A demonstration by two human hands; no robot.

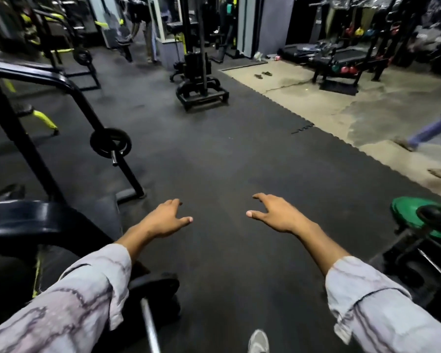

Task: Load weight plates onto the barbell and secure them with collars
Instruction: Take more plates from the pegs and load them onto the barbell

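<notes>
Both hands reach forward over the dark rubber floor (214, 154), empty, fingers spread loosely and holding nothing: the left hand (167, 219) and the right hand (275, 215) hang well apart from each other, palms down. The barbell (150, 327) shows only as a short silvery length of shaft at the bottom edge, its lower part cut off by the frame, its upper part running under the left sleeve (69, 307). A black weight plate (155, 289) sits on it just past the sleeve, mostly hidden (whether a collar is on it cannot be made out). At the right edge lies a green plate (405, 212), partly covered by a dark blurred stand. Another black plate (110, 146) hangs on a machine to the left.
</notes>
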